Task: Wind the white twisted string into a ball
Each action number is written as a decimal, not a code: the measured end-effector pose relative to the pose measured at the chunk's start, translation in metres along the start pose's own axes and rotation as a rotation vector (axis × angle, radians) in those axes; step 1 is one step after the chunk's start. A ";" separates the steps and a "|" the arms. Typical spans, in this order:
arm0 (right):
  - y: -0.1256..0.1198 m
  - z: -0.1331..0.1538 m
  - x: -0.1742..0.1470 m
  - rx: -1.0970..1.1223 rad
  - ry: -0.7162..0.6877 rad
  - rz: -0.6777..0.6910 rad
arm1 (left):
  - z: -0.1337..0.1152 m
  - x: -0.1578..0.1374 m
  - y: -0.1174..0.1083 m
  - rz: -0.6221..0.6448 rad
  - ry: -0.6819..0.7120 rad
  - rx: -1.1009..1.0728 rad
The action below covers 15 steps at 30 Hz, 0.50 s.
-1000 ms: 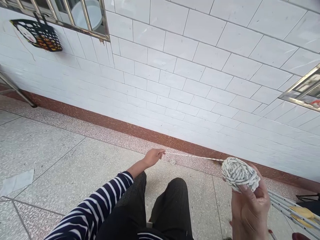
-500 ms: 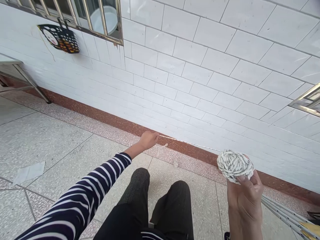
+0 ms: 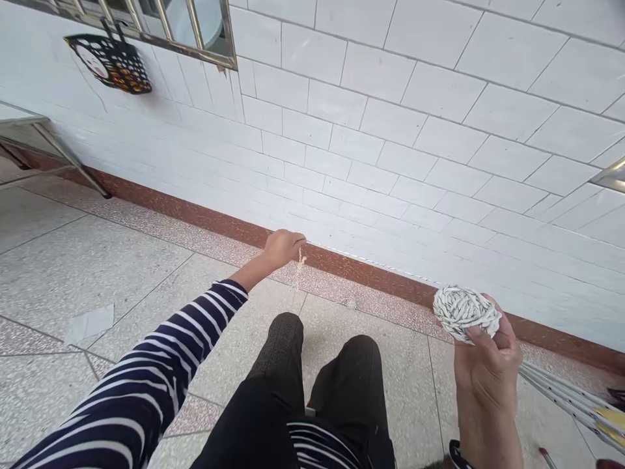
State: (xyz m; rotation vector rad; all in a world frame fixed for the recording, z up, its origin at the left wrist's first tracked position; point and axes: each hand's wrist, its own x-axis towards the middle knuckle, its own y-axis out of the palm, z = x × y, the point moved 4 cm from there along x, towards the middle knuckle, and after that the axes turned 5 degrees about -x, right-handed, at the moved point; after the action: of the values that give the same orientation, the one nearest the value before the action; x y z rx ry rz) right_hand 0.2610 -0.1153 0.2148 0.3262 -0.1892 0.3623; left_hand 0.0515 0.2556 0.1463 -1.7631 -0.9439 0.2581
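A ball of white yarn with dark flecks (image 3: 465, 312) rests in my right hand (image 3: 491, 358), the thumb pressed against its near side and the fingers around the far side. From the ball a single strand of yarn (image 3: 375, 265) runs taut to the left. My left hand (image 3: 284, 249) is closed in a pinch on that strand, out in front of the wall's base. Below its fingers dangles a short loose end (image 3: 301, 259). The striped sleeve covers my left arm.
A white tiled wall (image 3: 351, 143) with a red-brown baseboard (image 3: 195, 212) stands ahead. A dotted black basket (image 3: 110, 64) hangs under a barred window. A metal-legged table (image 3: 73, 159) is at left, a white sheet (image 3: 90, 324) lies on the floor, and pale slatted bars (image 3: 561, 397) are at right.
My left hand has shifted slightly left and up in the picture, and the loose yarn end now hangs under its fingers. My right hand, still holding the ball, sits slightly further right.
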 end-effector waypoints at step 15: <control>-0.043 0.068 -0.048 -0.113 -0.200 -0.116 | 0.041 -0.056 0.091 0.208 -0.128 -0.058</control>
State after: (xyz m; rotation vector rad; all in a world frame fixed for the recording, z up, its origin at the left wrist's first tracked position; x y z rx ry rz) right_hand 0.2252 -0.1922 0.2547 0.2602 -0.3837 0.2026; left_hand 0.0332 0.2347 0.0349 -1.9181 -0.8652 0.4855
